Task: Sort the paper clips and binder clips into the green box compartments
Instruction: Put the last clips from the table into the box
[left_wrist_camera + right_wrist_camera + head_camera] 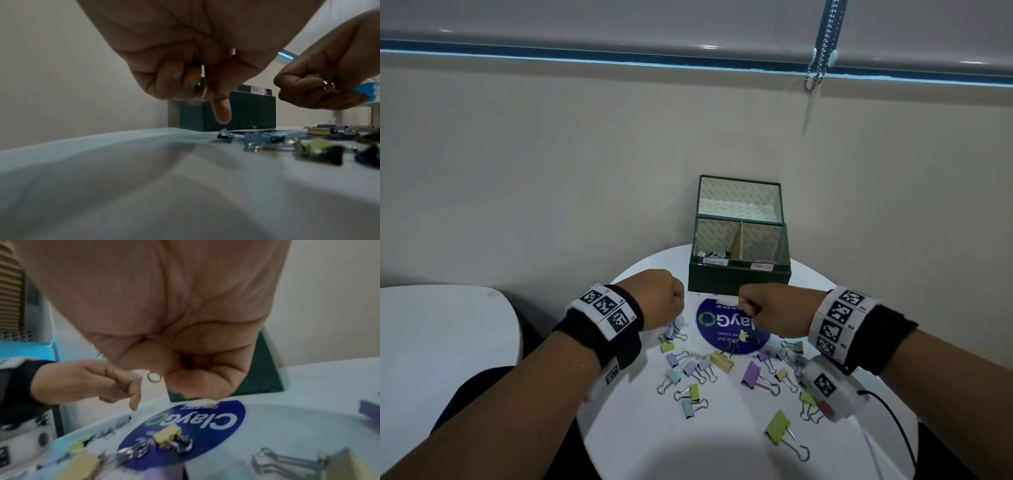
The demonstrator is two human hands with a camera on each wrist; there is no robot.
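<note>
White round table (722,445) strewn with pastel binder clips (751,375). Green box (739,275) open at far edge, a few clips lying in left compartment. Left hand (657,296) curled above table, pinching silvery metal, likely a clip. Right hand (767,313) fisted around small wire loop (153,377), hovering before box.
</note>
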